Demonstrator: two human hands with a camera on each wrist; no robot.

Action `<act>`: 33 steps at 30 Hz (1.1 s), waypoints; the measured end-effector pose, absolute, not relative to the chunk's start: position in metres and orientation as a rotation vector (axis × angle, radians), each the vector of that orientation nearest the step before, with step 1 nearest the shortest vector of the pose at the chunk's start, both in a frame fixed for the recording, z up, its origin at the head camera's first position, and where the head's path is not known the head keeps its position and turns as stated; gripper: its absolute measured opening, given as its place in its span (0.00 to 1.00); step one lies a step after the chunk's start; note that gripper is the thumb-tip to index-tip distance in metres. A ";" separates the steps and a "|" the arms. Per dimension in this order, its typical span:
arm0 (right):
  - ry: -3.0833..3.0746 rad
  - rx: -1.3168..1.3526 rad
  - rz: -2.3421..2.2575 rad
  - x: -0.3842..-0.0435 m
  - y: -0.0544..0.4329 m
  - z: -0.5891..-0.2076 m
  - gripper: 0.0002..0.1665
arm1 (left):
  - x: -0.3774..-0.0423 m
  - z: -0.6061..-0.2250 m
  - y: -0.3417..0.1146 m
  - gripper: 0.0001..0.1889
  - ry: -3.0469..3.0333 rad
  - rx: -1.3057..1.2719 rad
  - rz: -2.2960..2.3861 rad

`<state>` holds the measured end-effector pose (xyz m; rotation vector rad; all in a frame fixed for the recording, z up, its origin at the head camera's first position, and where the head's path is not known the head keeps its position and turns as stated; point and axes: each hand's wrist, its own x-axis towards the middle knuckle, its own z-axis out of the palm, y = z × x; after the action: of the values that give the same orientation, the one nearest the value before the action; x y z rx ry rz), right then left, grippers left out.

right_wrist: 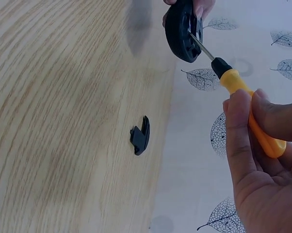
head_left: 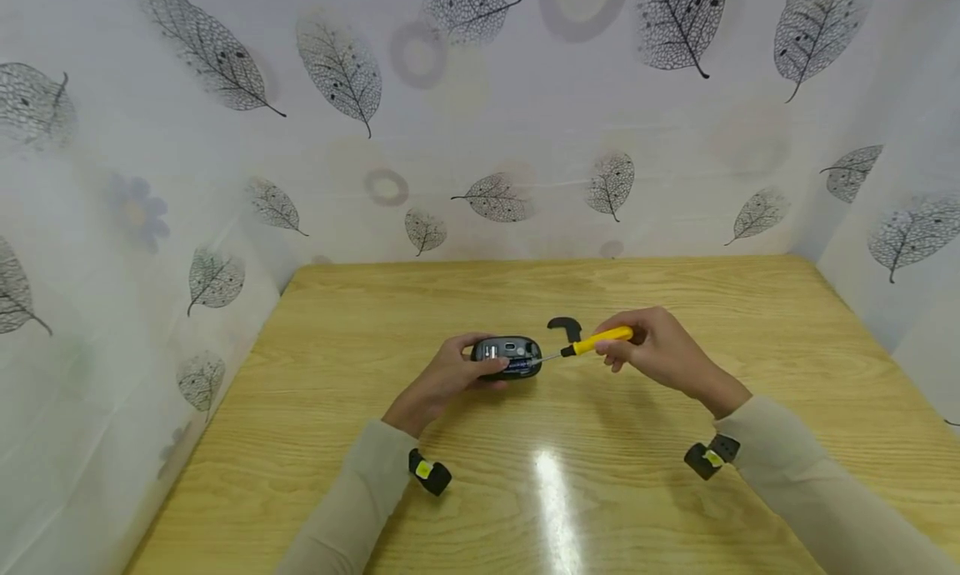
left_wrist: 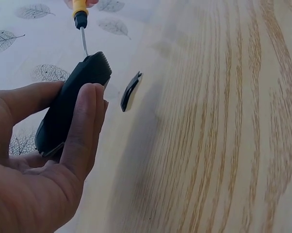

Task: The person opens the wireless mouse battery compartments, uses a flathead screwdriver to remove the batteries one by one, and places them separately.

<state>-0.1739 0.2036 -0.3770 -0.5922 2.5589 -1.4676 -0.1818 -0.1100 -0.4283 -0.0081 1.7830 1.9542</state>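
Observation:
A black computer mouse [head_left: 489,347], underside up, is gripped in my left hand [head_left: 444,379] above the table. Its battery compartment is uncovered, and a dark blue battery [head_left: 517,364] shows inside, beside my left thumb. My right hand [head_left: 660,350] pinches the yellow handle of a screwdriver [right_wrist: 233,81] between thumb and fingers. The metal shaft reaches left, with its tip at the compartment's end near the battery; whether it touches the battery I cannot tell. In the left wrist view the mouse [left_wrist: 71,104] is seen edge-on, with fingers on both sides.
A black curved battery cover [head_left: 566,327] lies on the wooden table [head_left: 360,492] just beyond the screwdriver. Leaf-patterned white sheeting [head_left: 480,142] rises behind the table and along its sides. Each wrist wears a small black camera on a strap.

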 end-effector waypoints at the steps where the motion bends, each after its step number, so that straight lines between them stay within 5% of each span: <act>1: 2.557 -0.584 -1.474 -0.174 0.204 -0.377 0.11 | -0.182 -0.429 -0.110 0.31 1.781 -0.012 1.956; 33: 2.359 -0.451 -1.683 -0.168 0.218 -0.396 0.15 | -0.174 -0.432 -0.104 0.31 1.727 -0.038 1.998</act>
<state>-0.1683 0.2175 -0.3964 -0.4513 2.3585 -1.6826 -0.1745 -0.1038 -0.4315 -0.0384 1.7266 1.9981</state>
